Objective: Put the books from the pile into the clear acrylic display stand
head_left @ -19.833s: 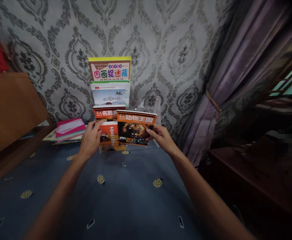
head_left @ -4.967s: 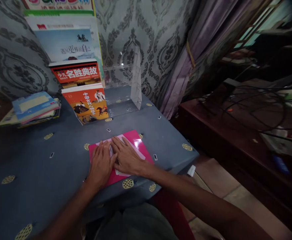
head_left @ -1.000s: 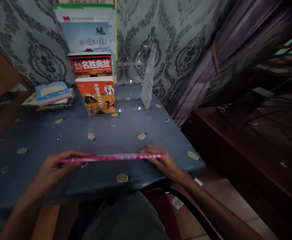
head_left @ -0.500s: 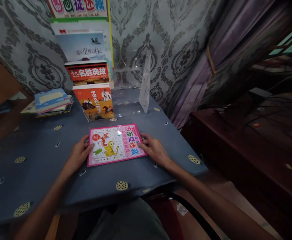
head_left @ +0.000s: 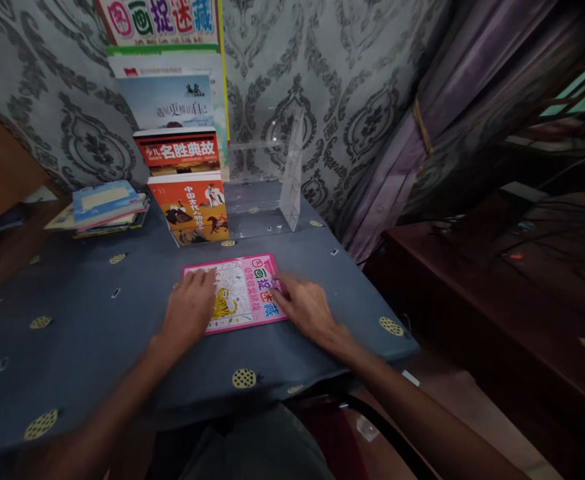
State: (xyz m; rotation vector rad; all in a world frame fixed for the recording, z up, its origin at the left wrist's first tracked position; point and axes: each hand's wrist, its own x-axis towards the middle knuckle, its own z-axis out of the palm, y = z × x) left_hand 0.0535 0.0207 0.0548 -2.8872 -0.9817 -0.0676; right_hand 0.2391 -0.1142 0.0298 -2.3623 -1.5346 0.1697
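A pink-bordered picture book [head_left: 242, 293] lies on the table, its cover showing a yellow striped tiger and coloured Chinese characters. My left hand [head_left: 191, 303] rests over the left part of the cover, fingers stretched out flat and covering some of the drawing. At the right edge, my right hand [head_left: 308, 307] grips the book with the thumb on the cover; its other fingers are partly hidden. Beyond the book stands a clear plastic display rack [head_left: 292, 173], whose left side holds an orange book [head_left: 192, 210] in front and a red-topped book [head_left: 179, 152] behind it.
More books rise up the rack, including a blue one [head_left: 167, 100] and a large one with colourful characters [head_left: 162, 23]. A stack of books [head_left: 107, 207] lies at the back left of the blue tablecloth [head_left: 137, 360]. To the right are a purple curtain [head_left: 397, 173] and dark red furniture [head_left: 452, 287].
My left hand has gone from holding the book's left edge to lying across the cover. My right hand stays at the right edge, its thumb slightly shifted.
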